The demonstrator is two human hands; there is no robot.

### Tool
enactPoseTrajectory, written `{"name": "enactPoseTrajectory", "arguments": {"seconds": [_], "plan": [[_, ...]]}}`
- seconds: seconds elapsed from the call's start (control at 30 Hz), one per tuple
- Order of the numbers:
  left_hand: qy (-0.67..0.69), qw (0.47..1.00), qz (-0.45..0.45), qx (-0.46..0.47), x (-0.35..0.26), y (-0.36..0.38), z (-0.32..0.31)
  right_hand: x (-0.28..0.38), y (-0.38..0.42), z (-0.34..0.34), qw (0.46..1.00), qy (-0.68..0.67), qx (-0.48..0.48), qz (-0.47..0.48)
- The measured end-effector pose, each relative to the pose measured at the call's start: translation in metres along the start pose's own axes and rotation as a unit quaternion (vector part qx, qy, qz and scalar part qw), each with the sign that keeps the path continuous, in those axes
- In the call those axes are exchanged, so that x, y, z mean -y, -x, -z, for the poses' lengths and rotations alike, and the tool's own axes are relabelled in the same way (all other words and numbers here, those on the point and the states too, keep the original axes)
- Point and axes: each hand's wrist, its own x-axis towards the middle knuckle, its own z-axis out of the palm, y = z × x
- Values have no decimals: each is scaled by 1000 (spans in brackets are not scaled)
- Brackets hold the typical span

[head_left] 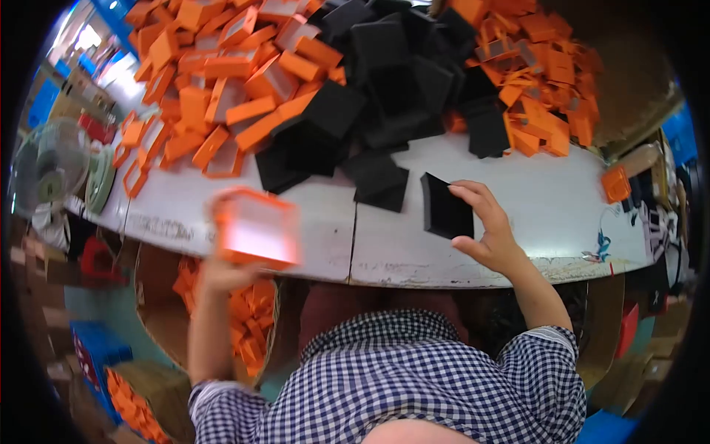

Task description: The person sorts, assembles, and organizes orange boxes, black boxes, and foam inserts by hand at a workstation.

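Observation:
My left hand (225, 275) is closed on an orange box frame (259, 226) with a pale window, held over the table's near edge; both are blurred by motion. My right hand (494, 231) grips a shallow black tray (448, 211) by its right side, thumb and fingers at its edge, tilted just above or on the tabletop. Ahead lies a heap of black trays (384, 81), with a few loose ones (376, 179) nearer me. To its left is a pile of orange box frames (196, 111).
Smaller orange pieces (551, 70) are heaped at the back right of the white table (318, 233). Below its front edge stands a cardboard box (161, 318) of orange parts. A fan (52, 174) is at far left. A blue item (603, 243) lies near the right edge.

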Motion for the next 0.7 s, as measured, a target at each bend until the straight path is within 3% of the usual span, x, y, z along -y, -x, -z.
{"name": "enactPoseTrajectory", "arguments": {"seconds": [0.03,0.07,0.13,0.17,0.2,0.23,0.27,0.33,0.4,0.47,0.6,0.67,0.7], "plan": [[-83,993,-67,51,5,-5,-41,10,-5,-12,999,-1,1,43],[-13,993,-102,53,15,-12,-84,18,-9,-22,997,2,-5,82],[160,985,26,64,-19,-25,-140,22,-9,-37,995,-4,18,100],[166,983,23,69,-17,-28,-153,20,-6,-42,994,12,23,110],[35,998,4,56,-14,-29,-163,16,-2,-46,992,27,30,121],[-99,994,-14,41,-13,-29,-170,10,2,-51,992,22,25,126],[-97,994,-14,43,-12,-29,-174,7,5,-52,992,23,24,123],[-292,952,-32,85,-15,-28,-178,2,10,-54,980,87,47,175],[-289,952,-23,94,-13,-27,-182,-6,18,-63,984,65,63,152],[-291,953,-1,84,-13,-28,-183,-7,21,-61,963,185,116,157],[-239,967,-77,49,-16,-27,-184,-3,29,-58,959,199,165,117],[-293,932,-156,147,-19,-25,-182,-13,27,-38,959,208,154,114],[-288,923,-142,212,-25,-28,-184,-30,19,-21,974,189,58,112]]}}
